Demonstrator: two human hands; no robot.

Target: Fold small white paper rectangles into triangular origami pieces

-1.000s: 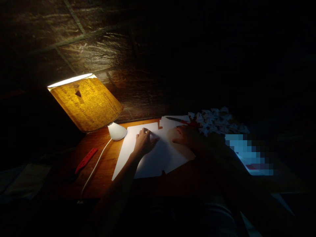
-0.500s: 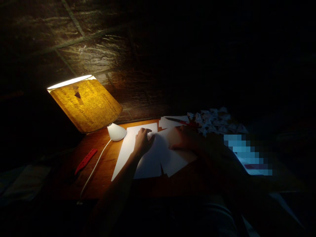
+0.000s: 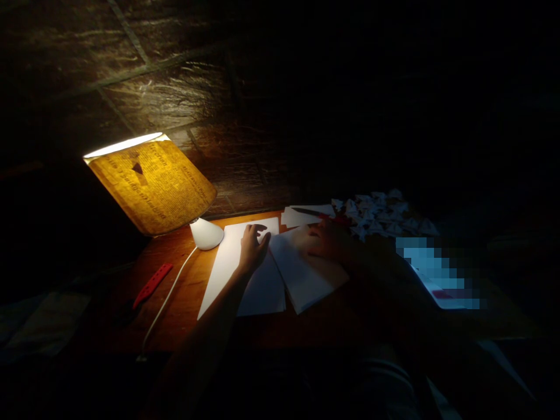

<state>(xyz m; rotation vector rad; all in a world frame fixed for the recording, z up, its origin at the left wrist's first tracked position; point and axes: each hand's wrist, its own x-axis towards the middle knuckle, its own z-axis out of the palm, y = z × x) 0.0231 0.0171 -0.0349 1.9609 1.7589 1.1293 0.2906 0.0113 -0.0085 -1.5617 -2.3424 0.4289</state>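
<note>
Some paper (image 3: pixel 228 259), under left hand (image 3: pixel 254 245), under right hand (image 3: pixel 327 240)

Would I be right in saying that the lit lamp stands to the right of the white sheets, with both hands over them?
Not quite: the head view shows the lit lamp left of the white sheets; the left hand and right hand are indeed over them.
</note>
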